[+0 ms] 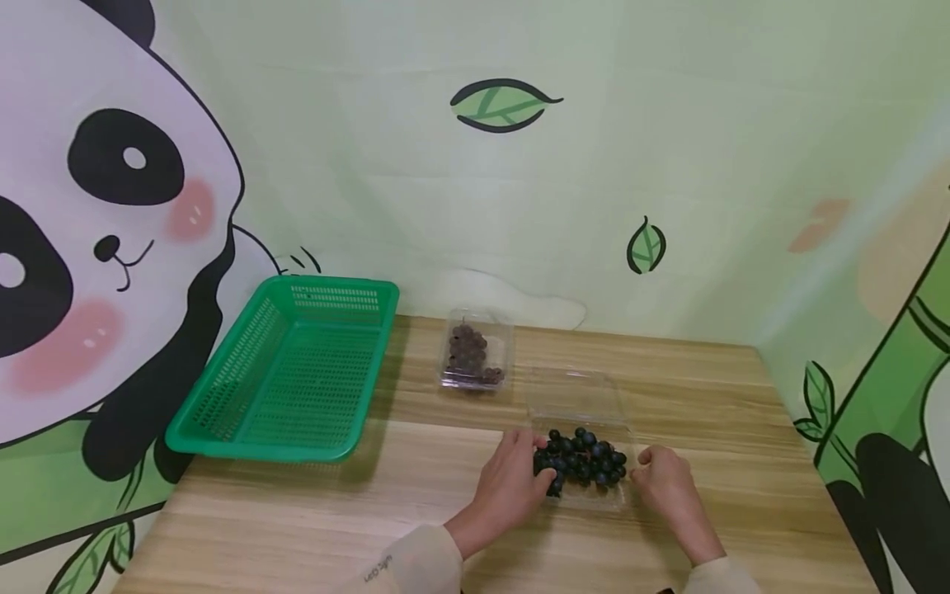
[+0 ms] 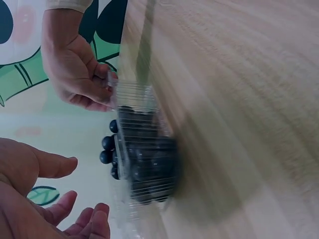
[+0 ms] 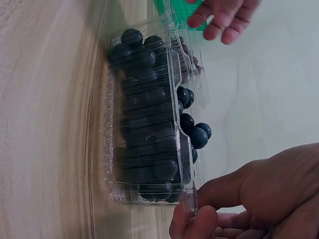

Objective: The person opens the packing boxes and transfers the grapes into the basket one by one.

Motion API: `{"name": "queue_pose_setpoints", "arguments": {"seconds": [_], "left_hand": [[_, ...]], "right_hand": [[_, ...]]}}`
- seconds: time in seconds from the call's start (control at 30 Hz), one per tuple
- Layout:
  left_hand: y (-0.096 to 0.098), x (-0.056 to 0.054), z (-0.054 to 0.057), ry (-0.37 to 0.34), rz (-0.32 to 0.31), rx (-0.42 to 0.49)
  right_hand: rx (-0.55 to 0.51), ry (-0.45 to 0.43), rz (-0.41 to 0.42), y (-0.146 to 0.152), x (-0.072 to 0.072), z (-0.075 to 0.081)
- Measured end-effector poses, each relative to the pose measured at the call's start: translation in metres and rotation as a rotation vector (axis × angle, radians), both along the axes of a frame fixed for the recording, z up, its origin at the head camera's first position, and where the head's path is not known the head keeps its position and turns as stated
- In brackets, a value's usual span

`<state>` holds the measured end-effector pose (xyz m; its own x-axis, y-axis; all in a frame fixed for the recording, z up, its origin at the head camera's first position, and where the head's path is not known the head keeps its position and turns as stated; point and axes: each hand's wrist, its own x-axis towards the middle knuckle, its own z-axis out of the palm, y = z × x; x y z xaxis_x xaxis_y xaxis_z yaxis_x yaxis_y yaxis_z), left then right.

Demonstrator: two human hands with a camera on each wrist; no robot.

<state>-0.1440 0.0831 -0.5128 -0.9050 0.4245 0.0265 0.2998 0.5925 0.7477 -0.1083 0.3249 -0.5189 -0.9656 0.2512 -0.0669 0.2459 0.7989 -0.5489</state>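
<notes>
Dark blue-black grapes (image 1: 586, 458) fill a clear plastic clamshell box (image 3: 144, 104) on the table, several rising above its rim. Its hinged lid (image 1: 575, 396) lies folded back on the far side. My right hand (image 3: 271, 191) pinches the box's rim at the right end between thumb and fingers. At the opposite end my left hand (image 1: 508, 483) hovers with thumb and fingers spread apart; in the left wrist view nothing lies between them.
Behind and to the left stands a second clear box (image 1: 508, 346) holding reddish-brown grapes (image 1: 467, 351). A green slotted plastic basket (image 1: 300, 388) is farther left on the wooden table (image 1: 334, 520). A panda-patterned backdrop (image 1: 371, 165) rises behind the table.
</notes>
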Motion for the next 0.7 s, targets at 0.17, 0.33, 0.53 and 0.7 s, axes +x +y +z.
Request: {"name": "queue_pose_setpoints", "arguments": {"seconds": [0.17,0.33,0.53,0.7], "left_hand": [[0.006,-0.002,0.013,0.057,-0.036,-0.041],[0.014,-0.008,0.023,0.099,-0.1,-0.081],[0.027,-0.016,0.035,0.155,-0.184,-0.135],[0.043,-0.021,0.042,0.2,-0.227,-0.213]], "right_hand": [[-0.013,-0.021,-0.015,-0.002,-0.002,0.002],[-0.013,-0.016,-0.019,-0.001,-0.002,0.002],[-0.01,-0.007,-0.032,-0.001,-0.003,0.0],[-0.002,0.009,-0.034,-0.001,-0.001,0.0]]}}
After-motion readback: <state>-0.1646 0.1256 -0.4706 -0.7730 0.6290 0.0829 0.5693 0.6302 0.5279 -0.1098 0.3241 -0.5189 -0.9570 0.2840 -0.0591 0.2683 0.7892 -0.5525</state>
